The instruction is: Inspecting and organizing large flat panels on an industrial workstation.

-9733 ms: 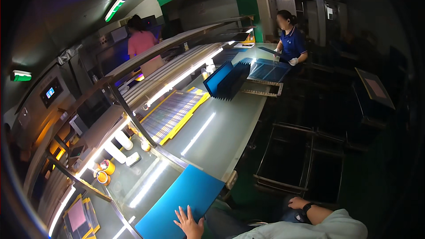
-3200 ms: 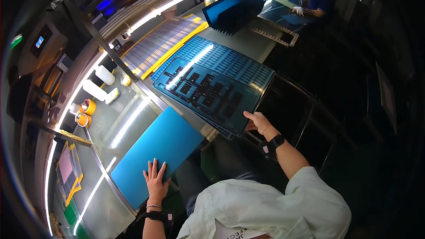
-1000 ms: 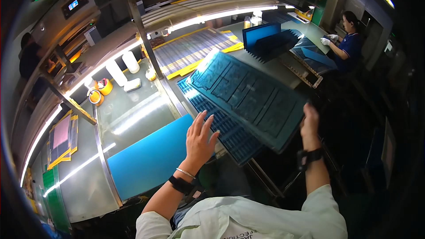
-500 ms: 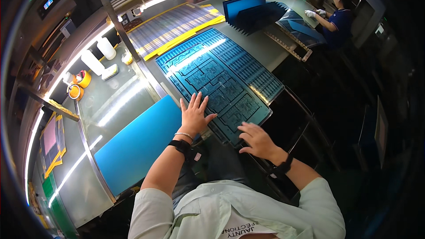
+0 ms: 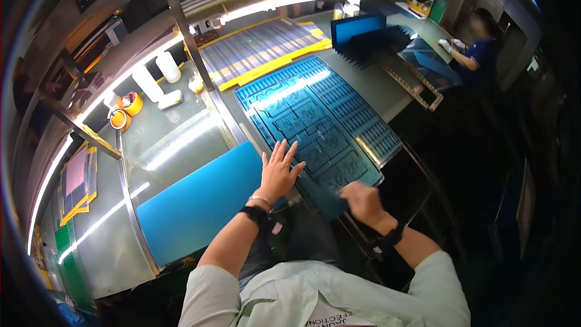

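Note:
A glossy film (image 5: 302, 127) printed with dark circuit patterns lies on a blue panel at the middle of the bench. My left hand (image 5: 280, 169) rests palm down on its left edge, fingers spread. At the near corner my right hand (image 5: 363, 203), smeared by motion, is closed on the film's edge. That corner is bent up and a blue-green surface (image 5: 327, 200) shows beside my fingers. To the left of my left hand lies a plain blue panel (image 5: 200, 203), apart from the film.
Behind the film lies a striped sheet edged in yellow tape (image 5: 266, 51). A rack of dark blue panels (image 5: 375, 42) stands farther right, near a gloved co-worker (image 5: 478, 54). White bottles (image 5: 147, 85) and orange tape rolls (image 5: 121, 120) stand at left, beside a metal post (image 5: 187, 30).
My right hand has closed on the film's near corner and lifted it. My left hand stays flat on the left edge. The whole view has shifted a little.

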A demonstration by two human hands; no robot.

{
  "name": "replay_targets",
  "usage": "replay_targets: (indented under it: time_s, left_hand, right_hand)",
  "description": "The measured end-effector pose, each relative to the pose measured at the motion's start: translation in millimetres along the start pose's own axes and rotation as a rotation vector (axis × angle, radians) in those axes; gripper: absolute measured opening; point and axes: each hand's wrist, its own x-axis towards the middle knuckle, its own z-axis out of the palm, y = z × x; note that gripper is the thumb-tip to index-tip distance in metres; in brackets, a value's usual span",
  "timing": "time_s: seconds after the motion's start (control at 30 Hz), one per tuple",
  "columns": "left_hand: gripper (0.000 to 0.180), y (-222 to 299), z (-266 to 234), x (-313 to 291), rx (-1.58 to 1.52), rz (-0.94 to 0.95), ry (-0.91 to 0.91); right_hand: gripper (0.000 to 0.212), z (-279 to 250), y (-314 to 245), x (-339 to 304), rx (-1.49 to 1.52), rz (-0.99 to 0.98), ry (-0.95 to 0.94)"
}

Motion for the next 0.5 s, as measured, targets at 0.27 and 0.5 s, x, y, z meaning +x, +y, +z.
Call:
replay_targets:
  time_s: [0.27, 0.5]
  left_hand:
    - [0.052, 27, -2, -18, -0.061, 0.228, -0.045]
    - [0.084, 35, 19, -17, 0.164, 0.121, -0.132]
  right_hand:
    - [0.005, -71, 19, 56, 0.001, 0.163, 0.376]
    - [0.008, -148, -93, 96, -0.429, -0.362, 0.580]
